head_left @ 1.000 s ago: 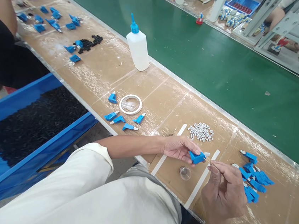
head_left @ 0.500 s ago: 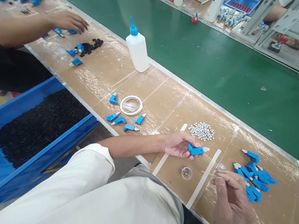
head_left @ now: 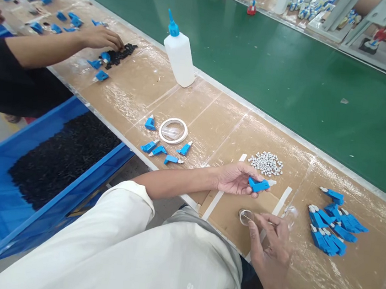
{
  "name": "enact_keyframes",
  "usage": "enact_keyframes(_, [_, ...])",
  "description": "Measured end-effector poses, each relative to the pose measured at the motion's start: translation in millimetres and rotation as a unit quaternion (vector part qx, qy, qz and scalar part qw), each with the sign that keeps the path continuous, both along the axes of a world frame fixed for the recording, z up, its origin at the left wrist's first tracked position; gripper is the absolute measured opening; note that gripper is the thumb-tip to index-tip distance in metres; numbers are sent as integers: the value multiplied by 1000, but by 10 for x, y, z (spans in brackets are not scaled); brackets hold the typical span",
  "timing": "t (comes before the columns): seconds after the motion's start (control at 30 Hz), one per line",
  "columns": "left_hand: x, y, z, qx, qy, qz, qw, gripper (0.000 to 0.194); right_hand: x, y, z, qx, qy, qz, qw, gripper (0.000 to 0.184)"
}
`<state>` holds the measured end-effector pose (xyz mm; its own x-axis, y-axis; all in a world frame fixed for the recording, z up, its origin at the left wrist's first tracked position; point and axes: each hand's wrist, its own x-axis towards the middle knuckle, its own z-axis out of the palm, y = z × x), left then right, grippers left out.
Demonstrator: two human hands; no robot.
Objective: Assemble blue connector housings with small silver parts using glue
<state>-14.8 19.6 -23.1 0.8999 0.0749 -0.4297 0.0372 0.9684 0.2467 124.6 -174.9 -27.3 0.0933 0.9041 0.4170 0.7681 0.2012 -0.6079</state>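
My left hand (head_left: 236, 178) holds a small blue plastic part with a white tip (head_left: 259, 185) above the brown cardboard bench top (head_left: 216, 119). My right hand (head_left: 268, 246) pinches a thin stick whose end reaches into a small clear round dish (head_left: 244, 216) lying just below the left hand. A heap of tiny white pieces (head_left: 267, 163) lies just beyond the left hand. A cluster of several blue parts (head_left: 332, 226) sits to the right of my right hand.
Several loose blue parts (head_left: 164, 153) and a white ring (head_left: 173, 130) lie left of my arm. A white squeeze bottle with blue nozzle (head_left: 179, 55) stands by the green conveyor belt (head_left: 290, 72). A blue bin of black pieces (head_left: 49, 161) sits below the bench. Another person's hand (head_left: 100, 38) touches black parts at far left.
My right hand has dropped back and to the left, bringing the stick's end from the blue part down to the clear dish. The other person's hand has reached over to the black parts.
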Motion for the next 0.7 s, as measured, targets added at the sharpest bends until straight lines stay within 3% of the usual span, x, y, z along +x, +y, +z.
enact_keyframes(0.1, [-39,107,71,-13,12,74,997,24,118,71,136,17,-13,-21,1000,21])
enact_keyframes(0.2, [-82,229,137,-23,18,172,985,22,371,314,244,15,-30,-48,998,6])
enact_keyframes(0.3, [-87,296,170,-19,50,244,968,20,716,742,218,-38,-63,-78,994,21])
enact_keyframes(0.5, [-29,282,120,-35,74,254,964,13,1150,1522,-25,-98,-137,-12,986,31])
enact_keyframes(0.7, [-23,282,19,-43,58,265,962,6,1179,1773,-76,-107,-178,62,976,25])
